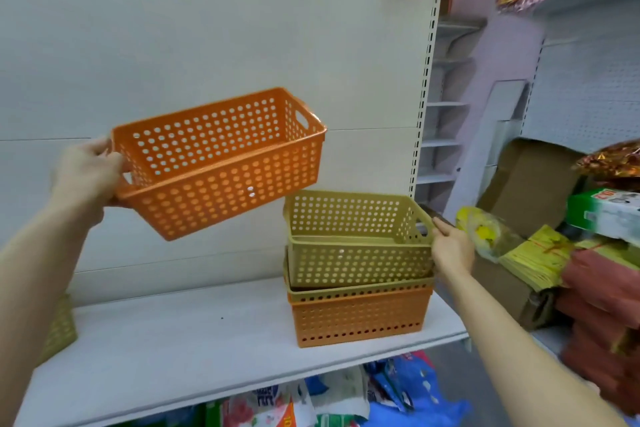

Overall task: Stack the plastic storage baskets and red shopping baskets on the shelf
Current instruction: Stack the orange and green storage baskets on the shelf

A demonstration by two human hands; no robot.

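Observation:
My left hand grips the left end handle of an orange perforated basket, held tilted in the air above the white shelf. To its lower right stands a nested stack on the shelf: a tan basket on top, another tan rim under it, and an orange basket at the bottom. My right hand rests with fingers against the right end of the top tan basket. No red shopping baskets are in view.
Part of another tan basket shows at the shelf's left edge. Cardboard boxes, yellow paper bundles and red packs crowd the right side. Bagged goods lie below the shelf. A pale back panel rises behind.

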